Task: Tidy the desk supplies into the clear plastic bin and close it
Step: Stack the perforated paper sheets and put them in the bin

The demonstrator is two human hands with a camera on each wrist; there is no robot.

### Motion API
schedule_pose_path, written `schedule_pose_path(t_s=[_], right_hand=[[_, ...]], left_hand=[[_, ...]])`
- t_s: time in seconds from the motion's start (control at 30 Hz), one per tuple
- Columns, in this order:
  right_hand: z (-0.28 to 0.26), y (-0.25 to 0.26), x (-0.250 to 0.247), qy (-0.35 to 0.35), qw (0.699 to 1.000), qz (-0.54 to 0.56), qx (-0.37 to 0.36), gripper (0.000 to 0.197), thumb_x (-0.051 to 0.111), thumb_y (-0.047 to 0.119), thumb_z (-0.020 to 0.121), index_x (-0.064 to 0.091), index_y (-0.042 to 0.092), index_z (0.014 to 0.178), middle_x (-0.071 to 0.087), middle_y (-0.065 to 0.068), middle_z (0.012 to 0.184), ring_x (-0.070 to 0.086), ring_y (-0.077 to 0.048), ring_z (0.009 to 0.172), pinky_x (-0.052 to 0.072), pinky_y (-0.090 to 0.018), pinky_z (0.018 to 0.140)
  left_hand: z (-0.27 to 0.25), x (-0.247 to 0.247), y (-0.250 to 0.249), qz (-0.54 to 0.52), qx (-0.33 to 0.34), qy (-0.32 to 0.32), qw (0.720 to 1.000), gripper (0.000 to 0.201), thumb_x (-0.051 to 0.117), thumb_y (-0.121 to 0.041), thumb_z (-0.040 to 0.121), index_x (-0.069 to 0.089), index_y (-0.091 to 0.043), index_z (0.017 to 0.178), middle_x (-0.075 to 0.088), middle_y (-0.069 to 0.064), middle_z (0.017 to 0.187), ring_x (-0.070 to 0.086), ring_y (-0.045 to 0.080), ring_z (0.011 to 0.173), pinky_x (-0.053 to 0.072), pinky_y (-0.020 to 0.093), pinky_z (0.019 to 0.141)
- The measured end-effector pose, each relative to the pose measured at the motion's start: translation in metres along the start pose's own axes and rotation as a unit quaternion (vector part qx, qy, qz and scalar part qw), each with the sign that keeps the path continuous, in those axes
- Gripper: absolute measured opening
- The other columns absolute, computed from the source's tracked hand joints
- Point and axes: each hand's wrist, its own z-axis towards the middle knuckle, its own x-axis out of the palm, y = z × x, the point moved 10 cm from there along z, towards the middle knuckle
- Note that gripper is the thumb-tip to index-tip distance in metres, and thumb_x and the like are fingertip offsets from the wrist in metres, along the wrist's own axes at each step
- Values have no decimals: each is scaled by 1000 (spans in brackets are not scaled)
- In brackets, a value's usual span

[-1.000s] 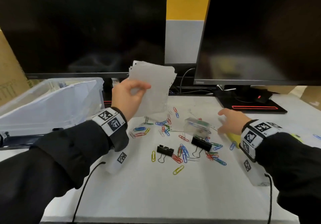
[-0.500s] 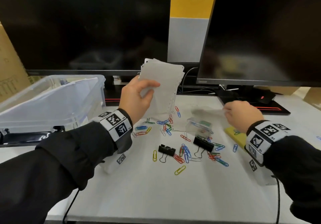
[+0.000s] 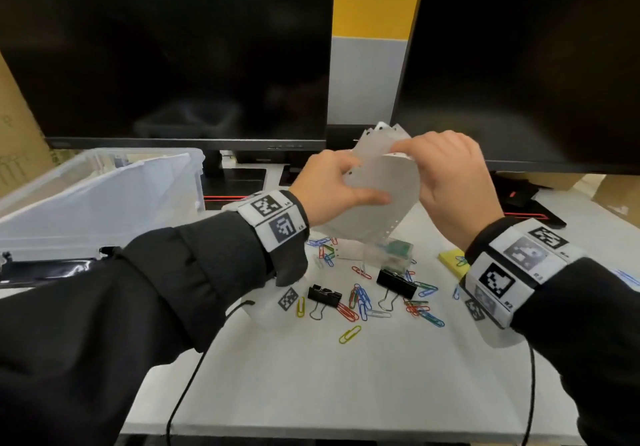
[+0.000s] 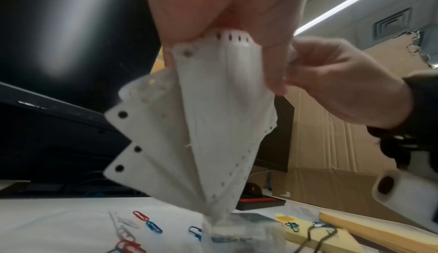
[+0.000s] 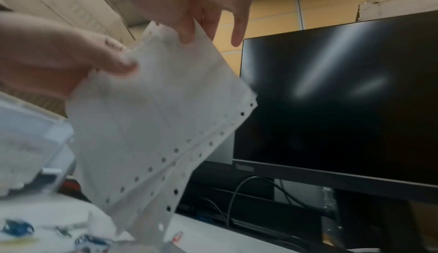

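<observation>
Both hands hold a fanned stack of white punched paper sheets (image 3: pixel 375 186) (image 4: pixel 208 125) (image 5: pixel 154 125) upright above the desk's middle. My left hand (image 3: pixel 332 189) grips its left side with the thumb across the front. My right hand (image 3: pixel 446 168) pinches the top right corner (image 5: pixel 189 30). The clear plastic bin (image 3: pixel 104 200) stands open at the left. Below the paper lie a small clear box (image 3: pixel 391 255), two black binder clips (image 3: pixel 396 283) (image 3: pixel 324 296), several coloured paper clips (image 3: pixel 360 302) and a yellow sticky pad (image 3: pixel 453 261).
Two dark monitors (image 3: pixel 166 51) (image 3: pixel 526 61) stand close behind the hands. A black lid or tray (image 3: pixel 45 269) lies before the bin. Cardboard boxes (image 3: pixel 17 141) flank both sides. Cables (image 3: pixel 187 386) trail off the desk's front edge.
My right hand rose from the desk near the clear box and took the paper's top corner. My left hand carried the stack right, toward the middle.
</observation>
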Motion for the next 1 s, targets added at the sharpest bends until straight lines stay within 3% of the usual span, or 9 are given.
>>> schedule_pose_path(t_s=[0.17, 0.27, 0.37, 0.47, 0.57, 0.63, 0.73, 0.83, 1.0], right_hand=[[-3, -5, -25, -101, 991, 88, 28, 35, 46, 8, 88, 56, 7, 122, 62, -11, 110, 51, -22, 105, 37, -37, 98], [-18, -33, -23, -128, 972, 166, 104, 36, 58, 10, 86, 50, -1, 119, 48, -21, 123, 38, -19, 120, 25, -11, 106], [-34, -53, -4, -94, 956, 223, 167, 32, 56, 22, 87, 48, 4, 113, 45, -17, 124, 40, -24, 124, 22, -3, 103], [-40, -53, 13, -38, 945, 279, 169, 26, 53, 28, 88, 45, 22, 112, 48, -8, 121, 48, -17, 112, 38, -17, 98], [-39, -48, 20, -22, 961, 240, 138, 19, 53, 21, 87, 58, 10, 101, 52, -14, 110, 44, -2, 101, 35, 1, 88], [-39, -51, 22, -44, 968, 207, 131, 11, 56, 2, 83, 66, 3, 88, 53, -18, 110, 43, -4, 105, 34, 4, 87], [-38, -59, 26, -47, 974, 159, 156, 20, 55, -9, 81, 70, 3, 87, 56, -18, 110, 52, -19, 105, 41, -7, 84], [-39, -70, 22, -58, 971, 109, 207, 26, 51, -8, 83, 69, 3, 98, 54, -18, 111, 55, -28, 102, 42, -21, 79], [-46, -87, 30, -35, 950, 85, 298, 40, 46, -6, 85, 57, 3, 122, 42, -14, 131, 49, -24, 117, 38, -17, 88]], left_hand=[[6, -13, 19, -155, -69, -80, 982, 24, 73, -20, 78, 68, -6, 97, 72, 9, 99, 69, 23, 89, 56, 39, 85], [10, -19, 24, -282, -85, -108, 949, 30, 66, -13, 84, 62, -7, 113, 68, 10, 112, 67, 24, 100, 53, 40, 93], [14, -12, 21, -327, -89, -76, 938, 33, 58, -20, 91, 57, -9, 121, 66, 7, 117, 65, 21, 104, 52, 38, 94], [17, 5, 19, -313, -89, -22, 945, 35, 52, -26, 94, 54, -11, 125, 64, 7, 122, 64, 21, 107, 52, 36, 93], [19, 19, 15, -294, -73, 14, 953, 33, 54, -24, 92, 56, -12, 123, 65, 5, 119, 65, 17, 103, 54, 31, 89], [21, 23, 17, -277, -73, 16, 958, 30, 57, -20, 90, 59, -12, 119, 66, 5, 116, 65, 14, 99, 54, 27, 87], [25, 16, 34, -183, -95, -14, 978, 31, 68, -11, 82, 65, -14, 112, 68, 3, 114, 63, 14, 101, 49, 35, 96], [28, 2, 68, 16, -135, -16, 991, 34, 71, -13, 78, 65, -18, 112, 64, 0, 118, 57, 14, 112, 42, 26, 95], [14, 8, 144, 287, -277, 124, 909, 48, 63, -33, 85, 53, -8, 125, 54, 10, 130, 53, 26, 118, 44, 31, 93]])
